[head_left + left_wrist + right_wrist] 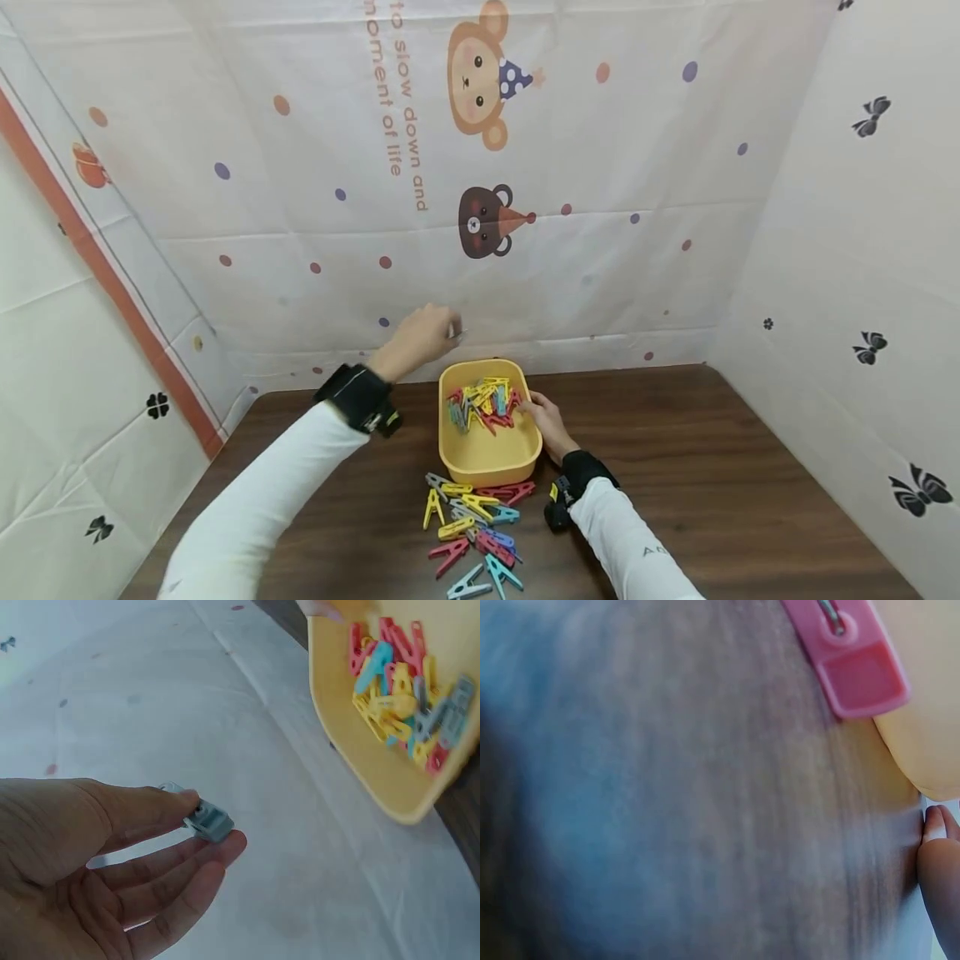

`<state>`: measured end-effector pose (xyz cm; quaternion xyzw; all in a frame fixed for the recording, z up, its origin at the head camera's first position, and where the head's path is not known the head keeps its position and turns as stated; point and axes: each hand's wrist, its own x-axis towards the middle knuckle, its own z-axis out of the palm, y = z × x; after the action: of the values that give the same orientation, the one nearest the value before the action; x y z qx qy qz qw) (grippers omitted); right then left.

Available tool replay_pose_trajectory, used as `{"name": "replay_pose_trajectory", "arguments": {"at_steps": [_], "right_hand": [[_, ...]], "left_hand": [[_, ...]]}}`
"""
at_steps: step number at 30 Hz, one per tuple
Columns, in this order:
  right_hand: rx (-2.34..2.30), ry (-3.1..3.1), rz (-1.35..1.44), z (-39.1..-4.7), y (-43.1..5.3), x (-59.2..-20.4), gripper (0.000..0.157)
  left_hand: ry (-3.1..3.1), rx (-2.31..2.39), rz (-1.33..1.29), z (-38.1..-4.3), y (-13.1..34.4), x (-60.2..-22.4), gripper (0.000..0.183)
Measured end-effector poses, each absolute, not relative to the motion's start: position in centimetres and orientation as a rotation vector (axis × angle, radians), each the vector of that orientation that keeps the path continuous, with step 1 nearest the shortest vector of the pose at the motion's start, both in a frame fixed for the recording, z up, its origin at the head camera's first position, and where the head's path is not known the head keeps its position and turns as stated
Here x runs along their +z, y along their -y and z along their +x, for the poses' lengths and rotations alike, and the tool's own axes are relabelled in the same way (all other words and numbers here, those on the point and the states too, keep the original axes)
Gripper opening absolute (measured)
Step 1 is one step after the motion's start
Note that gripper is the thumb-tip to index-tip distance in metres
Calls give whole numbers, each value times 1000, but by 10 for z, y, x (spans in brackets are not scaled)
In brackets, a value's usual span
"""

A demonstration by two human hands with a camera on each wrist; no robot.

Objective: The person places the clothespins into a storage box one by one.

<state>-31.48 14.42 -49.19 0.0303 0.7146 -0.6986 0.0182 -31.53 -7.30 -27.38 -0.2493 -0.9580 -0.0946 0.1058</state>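
My left hand (422,337) is raised above the far left of the yellow plastic basin (480,454). Between thumb and fingertips it pinches a grey clothespin (210,822), seen clearly in the left wrist view. My right hand (552,427) grips the basin's right side at the rim; the right wrist view shows only a little of its fingers (939,874). Inside the basin, red, yellow, blue and grey clothespins (487,404) lie heaped toward the far end. More clothespins (474,523) in mixed colours are scattered on the table just in front of the basin.
The dark wooden table (675,467) carries all of this. Close behind the basin hangs a pale printed cloth (570,283), with further cloth walls on the left and right (840,400). A pink clothespin (862,671) lies beside the basin in the right wrist view.
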Motion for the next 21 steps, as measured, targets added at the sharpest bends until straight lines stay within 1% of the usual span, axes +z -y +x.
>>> {"name": "replay_pose_trajectory", "arguments": {"at_steps": [3,7,10,12,16,21], "right_hand": [[-2167,-2214,120,-316,-144,-491,54],[-2160,-2209,129,-319,-143,-489,53],[-2172,-2207,119,-323,-142,-488,53],[-2177,-2207,122,-324,-142,-488,54],[-2178,-2205,133,-326,-141,-490,54],[-2170,-2207,152,-328,-141,-492,54]], "left_hand": [[2889,-289,-721,-334,53,-280,11],[2965,-293,-714,-352,34,-304,7],[3032,-205,-711,-361,24,-329,23],[3098,-175,-691,-363,20,-348,31],[3228,-148,-636,-365,16,-379,36],[3253,-88,-616,-367,14,-398,39]]}}
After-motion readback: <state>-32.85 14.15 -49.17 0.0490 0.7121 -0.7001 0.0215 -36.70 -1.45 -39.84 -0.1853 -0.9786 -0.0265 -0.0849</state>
